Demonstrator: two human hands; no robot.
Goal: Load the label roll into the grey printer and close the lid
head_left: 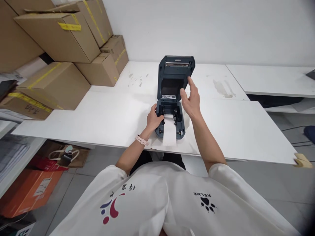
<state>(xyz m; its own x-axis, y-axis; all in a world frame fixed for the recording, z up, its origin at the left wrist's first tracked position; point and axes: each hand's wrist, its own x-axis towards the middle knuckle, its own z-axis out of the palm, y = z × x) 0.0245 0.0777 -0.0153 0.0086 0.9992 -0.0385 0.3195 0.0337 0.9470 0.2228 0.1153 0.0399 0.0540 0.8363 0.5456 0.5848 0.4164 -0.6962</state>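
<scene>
A dark label printer (pixel 182 126) stands on the white table with its lid (pixel 161 70) raised. From its roll compartment a strip of white label paper (pixel 169 132) runs out over the front edge. My left hand (pixel 154 119) grips the left wall of the printer's base, its thumb reaching inside beside the paper. At the lid's right edge is my right hand (pixel 192 101), thumb and forefinger spread apart, the fingertips at or very near the lid. Nothing shows between the right hand's fingers.
Taped cardboard boxes (pixel 61 82) are stacked at the left, against the white wall (pixel 209 29). The white table (pixel 226 131) has worn patches behind the printer, and a tan corner guard (pixel 303 160) at its right end. An orange box (pixel 31 188) stands below left.
</scene>
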